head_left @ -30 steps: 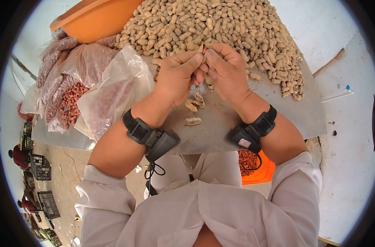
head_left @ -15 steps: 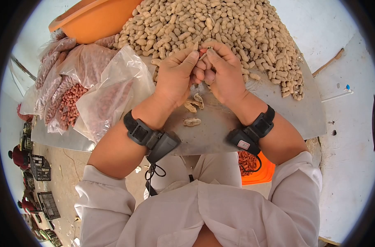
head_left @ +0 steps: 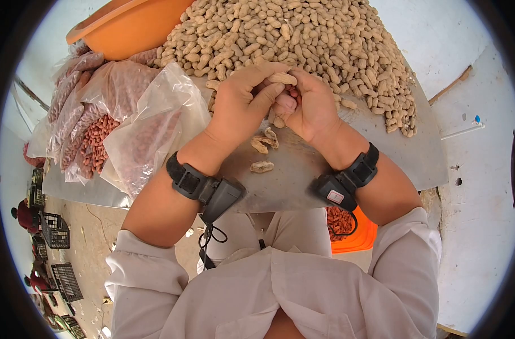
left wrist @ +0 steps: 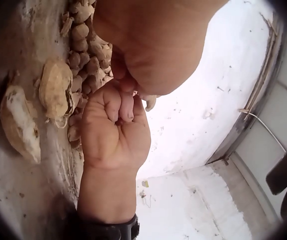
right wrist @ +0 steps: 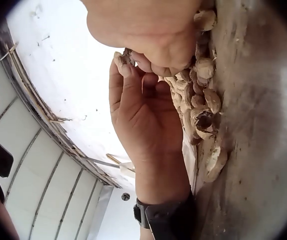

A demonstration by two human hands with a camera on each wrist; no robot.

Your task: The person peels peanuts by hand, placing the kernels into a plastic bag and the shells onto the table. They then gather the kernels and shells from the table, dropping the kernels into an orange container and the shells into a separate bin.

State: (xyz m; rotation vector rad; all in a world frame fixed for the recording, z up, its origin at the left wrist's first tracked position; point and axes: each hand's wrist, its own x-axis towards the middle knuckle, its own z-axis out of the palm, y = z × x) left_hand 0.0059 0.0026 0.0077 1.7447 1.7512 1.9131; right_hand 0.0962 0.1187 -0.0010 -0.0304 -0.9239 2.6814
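My left hand (head_left: 240,101) pinches a peanut pod (head_left: 283,78) between thumb and forefinger, close against my right hand (head_left: 314,107). The right wrist view shows the pod's end (right wrist: 119,61) at the left thumb tip. Curled right fingers hold red peanut kernels (head_left: 292,90), partly hidden by both hands. In the left wrist view the right hand (left wrist: 114,127) has its fingers folded toward the palm. Below the hands, split peanut shells (head_left: 262,166) lie on the grey table (head_left: 280,189). Behind them rises a large heap of unshelled peanuts (head_left: 348,51).
Clear plastic bags of red kernels (head_left: 150,124) lie at the left, beside an orange basin (head_left: 133,28). Under the table edge stands an orange tub (head_left: 367,231) with red kernels inside. Black crates (head_left: 55,230) and people are on the floor far left.
Both hands have shifted slightly; the left has turned over the right fingertips. A whole pod now shows in the left pinch, where earlier a narrow shell piece stood up between the fingertips.
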